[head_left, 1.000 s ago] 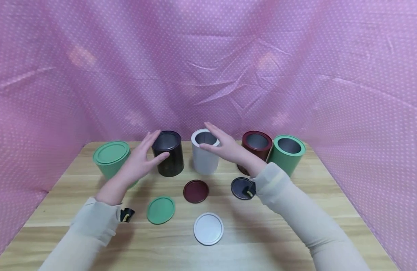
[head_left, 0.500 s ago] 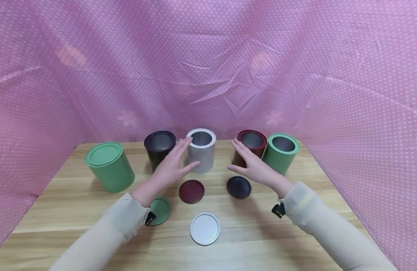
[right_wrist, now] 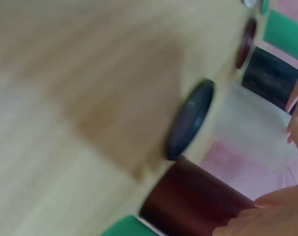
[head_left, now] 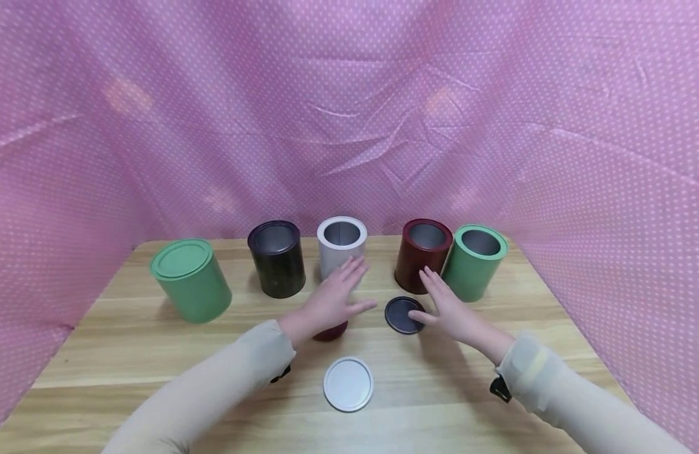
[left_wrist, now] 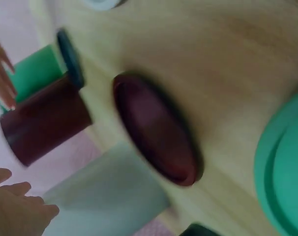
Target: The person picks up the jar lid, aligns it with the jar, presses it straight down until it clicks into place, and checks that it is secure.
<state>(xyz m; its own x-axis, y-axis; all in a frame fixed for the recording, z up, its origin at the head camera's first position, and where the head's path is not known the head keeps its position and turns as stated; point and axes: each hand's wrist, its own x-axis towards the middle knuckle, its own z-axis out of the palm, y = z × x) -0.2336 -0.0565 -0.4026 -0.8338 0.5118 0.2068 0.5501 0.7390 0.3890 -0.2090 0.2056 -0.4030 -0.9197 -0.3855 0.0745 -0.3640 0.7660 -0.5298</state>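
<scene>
Left hand [head_left: 332, 301]: Mid-frame, fingers extended, thumb apart, holding nothing, in front of the white can [head_left: 331, 253] and partly hiding the dark red lid [head_left: 330, 332].
Right hand [head_left: 453, 316]: Right of centre, fingers straight and likewise empty, thumb overlapping the black lid [head_left: 399, 315] below the dark red can [head_left: 419, 258].
Lids: A pale lid [head_left: 348, 384] lies flat on the worktop [head_left: 429, 416], lower centre; a green lid [left_wrist: 290, 167] edges into the left wrist view.
Cans: A black can [head_left: 281, 271] and lidded green can [head_left: 199, 290], left; an open green can [head_left: 469, 272], right.
</scene>
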